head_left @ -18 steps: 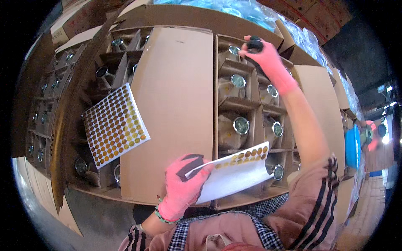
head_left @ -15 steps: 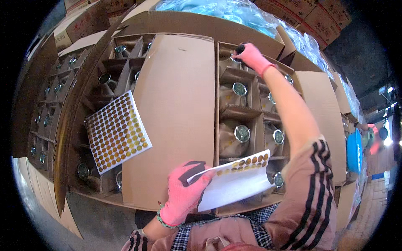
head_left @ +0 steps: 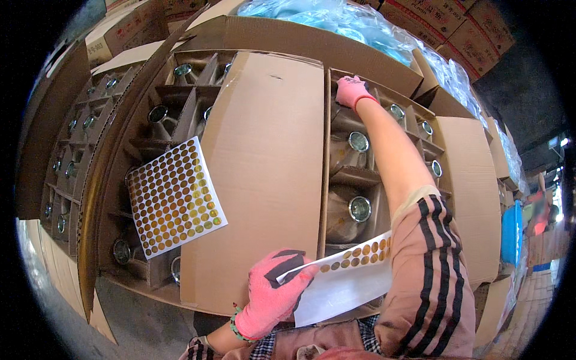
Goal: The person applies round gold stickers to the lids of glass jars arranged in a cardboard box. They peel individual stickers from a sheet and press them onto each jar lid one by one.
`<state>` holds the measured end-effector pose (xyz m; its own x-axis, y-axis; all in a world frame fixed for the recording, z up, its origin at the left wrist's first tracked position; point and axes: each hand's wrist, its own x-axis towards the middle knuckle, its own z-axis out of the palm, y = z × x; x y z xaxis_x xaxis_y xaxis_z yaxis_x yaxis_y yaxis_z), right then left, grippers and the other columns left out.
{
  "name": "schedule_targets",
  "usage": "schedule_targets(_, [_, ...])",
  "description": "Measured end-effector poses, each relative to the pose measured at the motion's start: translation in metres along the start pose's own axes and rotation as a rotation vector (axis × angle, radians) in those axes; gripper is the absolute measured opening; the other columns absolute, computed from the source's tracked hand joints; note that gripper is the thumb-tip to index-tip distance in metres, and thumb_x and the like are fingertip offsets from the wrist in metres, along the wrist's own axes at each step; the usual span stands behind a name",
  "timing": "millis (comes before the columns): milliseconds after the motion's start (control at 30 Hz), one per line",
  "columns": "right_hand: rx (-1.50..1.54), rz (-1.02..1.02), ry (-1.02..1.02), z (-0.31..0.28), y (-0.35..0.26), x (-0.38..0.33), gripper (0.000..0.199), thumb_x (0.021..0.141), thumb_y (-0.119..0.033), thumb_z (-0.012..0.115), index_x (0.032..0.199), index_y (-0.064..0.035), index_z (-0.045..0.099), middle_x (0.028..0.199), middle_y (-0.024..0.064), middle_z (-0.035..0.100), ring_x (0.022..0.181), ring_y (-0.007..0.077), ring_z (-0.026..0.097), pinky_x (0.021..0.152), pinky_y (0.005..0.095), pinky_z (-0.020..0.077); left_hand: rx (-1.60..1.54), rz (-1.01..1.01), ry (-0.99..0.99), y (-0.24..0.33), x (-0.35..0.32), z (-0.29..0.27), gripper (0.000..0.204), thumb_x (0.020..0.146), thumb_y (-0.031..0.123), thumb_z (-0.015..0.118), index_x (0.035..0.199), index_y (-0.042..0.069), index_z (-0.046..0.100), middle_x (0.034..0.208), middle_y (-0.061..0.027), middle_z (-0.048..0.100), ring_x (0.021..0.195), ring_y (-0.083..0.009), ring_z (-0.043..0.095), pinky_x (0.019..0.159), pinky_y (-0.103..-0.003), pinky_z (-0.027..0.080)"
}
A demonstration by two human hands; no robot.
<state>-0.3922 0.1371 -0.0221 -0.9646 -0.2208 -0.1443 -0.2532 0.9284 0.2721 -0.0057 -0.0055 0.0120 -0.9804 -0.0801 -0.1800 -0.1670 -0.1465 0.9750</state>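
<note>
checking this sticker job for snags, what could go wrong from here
1. The left hand pinches only a corner of the part-used sticker sheet; it may bend or slip.
2. The right hand reaches far across the open carton, so the sleeve could brush the bottle caps.
3. The full sticker sheet lies loose over open cells and might slide in.

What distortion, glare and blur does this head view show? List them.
Head view: fisheye bends the carton edges toward a black rim; glare on the blue plastic wrap and bottle caps; far right background blurred; gold sticker sheet and left hand sharp.
</note>
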Motion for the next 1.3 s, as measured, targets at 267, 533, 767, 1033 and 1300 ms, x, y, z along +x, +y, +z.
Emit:
schedule_targets(267, [0.647,-0.151,0.576,-0.036,0.023,-0.06,0.042,0.067,-0.032,0.069,0.095,-0.0035,0.057,0.095,0.0143,0.058,0.089,0.0242,0.055,0.08,0.0323,0.0427,-0.163,-0.05,0.084,-0.009,-0.004,-0.003,0.009,0.073,0.007,0.062,0.075,-0.002,0.059,0.068,-0.0043,0.056,0.062,-0.0107,0.049,0.057,-0.024,0.04])
schedule_targets(533, [0.643,-0.733,0.067,-0.092,-0.003,-0.299,0.025,0.064,-0.021,0.068,0.078,-0.0038,0.056,0.077,0.0109,0.055,0.079,0.0272,0.052,0.077,0.035,0.0395,-0.209,-0.028,0.14,-0.013,-0.005,0.002,0.014,0.072,0.007,0.066,0.079,-0.003,0.06,0.076,-0.0035,0.056,0.067,-0.0085,0.051,0.059,-0.021,0.041])
schedule_targets(767, [0.603,-0.637,0.02,-0.078,-0.009,-0.311,0.019,0.061,-0.012,0.067,0.07,-0.0046,0.053,0.069,0.0097,0.052,0.074,0.0289,0.051,0.071,0.0349,0.0393,-0.126,0.065,0.125,-0.014,-0.005,0.001,0.013,0.071,0.005,0.065,0.078,-0.004,0.06,0.078,-0.005,0.055,0.069,-0.0102,0.051,0.062,-0.022,0.041])
schedule_targets(1033, [0.489,-0.835,0.303,-0.073,-0.017,-0.316,0.016,0.064,-0.015,0.062,0.07,-0.0054,0.05,0.068,0.0082,0.049,0.074,0.0263,0.051,0.071,0.0375,0.0394,-0.125,0.062,0.144,-0.011,-0.009,0.004,0.014,0.07,0.005,0.065,0.08,-0.004,0.06,0.085,-0.0058,0.055,0.073,-0.0101,0.052,0.063,-0.022,0.041])
schedule_targets(1300, [0.507,-0.839,0.332,-0.061,-0.013,-0.316,0.015,0.065,-0.013,0.059,0.077,-0.0056,0.052,0.075,0.0079,0.052,0.083,0.0274,0.052,0.078,0.0376,0.0384,-0.176,-0.021,0.107,-0.006,-0.007,0.004,0.017,0.071,0.007,0.065,0.083,-0.004,0.06,0.086,-0.0055,0.055,0.074,-0.0105,0.052,0.065,-0.022,0.042])
